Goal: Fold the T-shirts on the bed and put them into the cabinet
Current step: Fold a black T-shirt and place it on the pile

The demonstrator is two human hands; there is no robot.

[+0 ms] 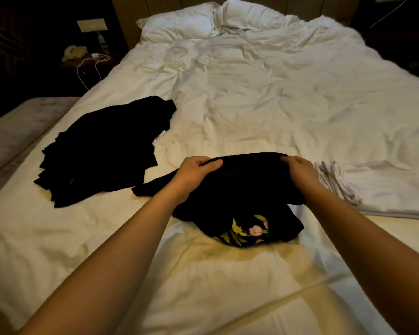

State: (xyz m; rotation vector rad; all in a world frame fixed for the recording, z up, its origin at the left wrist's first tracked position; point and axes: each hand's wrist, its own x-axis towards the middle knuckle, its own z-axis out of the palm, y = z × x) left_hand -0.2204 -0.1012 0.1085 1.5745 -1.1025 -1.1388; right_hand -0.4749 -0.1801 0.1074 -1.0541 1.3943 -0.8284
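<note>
A black T-shirt [247, 187] with a yellow and pink print lies bunched on the white bed [264, 100] in front of me. My left hand [194, 172] pinches its far edge on the left, thumb on top. At the right end of that same edge, my right hand [300, 171] grips the cloth. The edge is lifted a little off the bed. A second black T-shirt [107, 151] lies spread and rumpled to the left, apart from my hands.
A folded white cloth [336, 182] lies at the right beside my right hand. Two pillows [184, 22] sit at the head of the bed. A dark bedside table [87, 61] with a white cable and a bottle stands far left. A padded bench [22, 124] borders the bed's left side.
</note>
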